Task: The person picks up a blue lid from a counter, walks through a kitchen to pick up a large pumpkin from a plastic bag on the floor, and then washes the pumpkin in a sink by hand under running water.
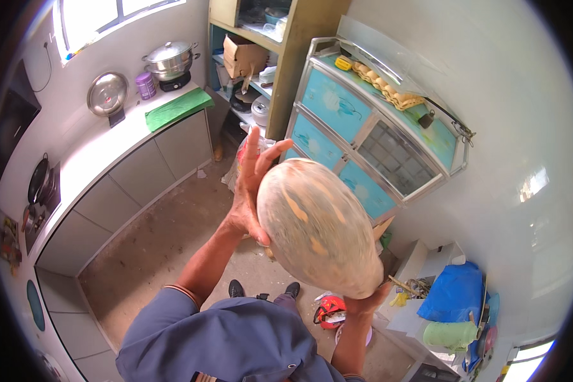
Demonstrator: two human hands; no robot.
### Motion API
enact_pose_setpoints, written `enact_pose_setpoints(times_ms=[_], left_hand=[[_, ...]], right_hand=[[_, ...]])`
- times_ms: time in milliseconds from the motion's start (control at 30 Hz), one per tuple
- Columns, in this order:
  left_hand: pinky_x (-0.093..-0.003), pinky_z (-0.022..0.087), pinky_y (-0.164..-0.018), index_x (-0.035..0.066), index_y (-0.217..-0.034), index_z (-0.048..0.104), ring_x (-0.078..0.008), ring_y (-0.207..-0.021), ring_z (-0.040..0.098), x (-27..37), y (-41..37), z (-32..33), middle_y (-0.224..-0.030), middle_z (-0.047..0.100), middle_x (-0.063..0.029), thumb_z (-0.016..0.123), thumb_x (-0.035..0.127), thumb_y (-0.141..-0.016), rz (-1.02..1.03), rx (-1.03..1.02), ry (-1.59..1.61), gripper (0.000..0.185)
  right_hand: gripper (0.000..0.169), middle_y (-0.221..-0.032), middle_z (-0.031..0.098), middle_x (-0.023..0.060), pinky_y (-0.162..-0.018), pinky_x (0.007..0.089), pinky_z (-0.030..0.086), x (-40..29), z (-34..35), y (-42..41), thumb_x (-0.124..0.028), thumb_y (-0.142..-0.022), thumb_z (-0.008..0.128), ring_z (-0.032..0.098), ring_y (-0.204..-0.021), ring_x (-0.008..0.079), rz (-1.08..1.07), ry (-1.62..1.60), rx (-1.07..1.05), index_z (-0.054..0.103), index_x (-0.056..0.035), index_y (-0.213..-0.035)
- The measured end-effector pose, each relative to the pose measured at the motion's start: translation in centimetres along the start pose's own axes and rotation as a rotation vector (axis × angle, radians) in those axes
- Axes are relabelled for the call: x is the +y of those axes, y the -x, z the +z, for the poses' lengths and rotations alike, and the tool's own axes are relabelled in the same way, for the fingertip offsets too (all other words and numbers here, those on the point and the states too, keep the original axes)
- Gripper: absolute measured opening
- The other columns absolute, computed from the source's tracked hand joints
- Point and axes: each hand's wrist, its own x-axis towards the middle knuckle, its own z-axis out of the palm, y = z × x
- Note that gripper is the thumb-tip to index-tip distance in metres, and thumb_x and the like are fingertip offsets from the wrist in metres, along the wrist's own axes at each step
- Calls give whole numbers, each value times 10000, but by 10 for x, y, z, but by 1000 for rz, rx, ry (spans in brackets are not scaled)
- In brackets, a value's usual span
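A large oblong pumpkin [317, 224], mottled grey-green and orange, is held up in front of my body between both hands. Spread along its upper left side is my left hand [250, 200], the thumb pressed to the rind and two fingers reaching past it. The lower right end rests on my right hand [370, 302], whose fingers are mostly hidden under and behind the pumpkin. The pumpkin lies tilted, its upper end towards the cupboard.
A blue-panelled cupboard [334, 95] carries an egg tray [387, 88]. The white counter [95, 148] bears a steel pot [170, 59] and a green cloth [179, 110]. A red bag [331, 310] lies on the floor near my feet. Right stands a green thermos flask [451, 335].
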Motion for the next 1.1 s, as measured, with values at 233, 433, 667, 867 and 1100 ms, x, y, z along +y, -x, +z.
enact_pose_setpoints(times_ms=[233,433,667,867,1100], left_hand=[[-464,446,-1169,105,-1630,263,-259,-1428,479,-44,166,-47,-1563,465,-103,969,648,-584,-605,485,306,1374],[-451,467,-1144,95,-1599,323,-229,-1393,504,-26,207,-39,-1523,512,-93,1023,502,-574,-381,466,170,1307],[-414,495,-1116,63,-1567,372,-200,-1349,536,36,280,15,-1481,554,-90,1060,329,-521,-276,582,-211,1279],[-407,502,-1111,39,-1546,395,-211,-1297,587,78,337,23,-1432,596,-98,1058,311,-515,-65,710,-507,1255],[-416,464,-1152,33,-1596,303,-221,-1359,543,167,392,34,-1475,560,-115,1055,285,-537,184,898,-524,1322]], right_hand=[[1148,-1566,451,165,-1187,530,414,68,-41,26,-449,-725,886,470,-1434,359,77,311,31,280,-85,-1629],[1245,-1490,477,158,-1128,523,456,77,-49,6,-512,-591,992,479,-1399,369,173,333,-182,360,-64,-1565],[975,-1510,499,219,-1160,572,426,129,-79,-10,-706,-847,625,498,-1391,410,508,95,-217,416,-35,-1522],[922,-1485,529,211,-1170,533,429,193,-48,-16,-641,-853,650,520,-1378,385,775,71,-400,442,-15,-1498],[926,-1502,529,196,-1164,529,435,302,2,14,-594,-866,636,516,-1388,377,1052,76,-494,407,-12,-1548]])
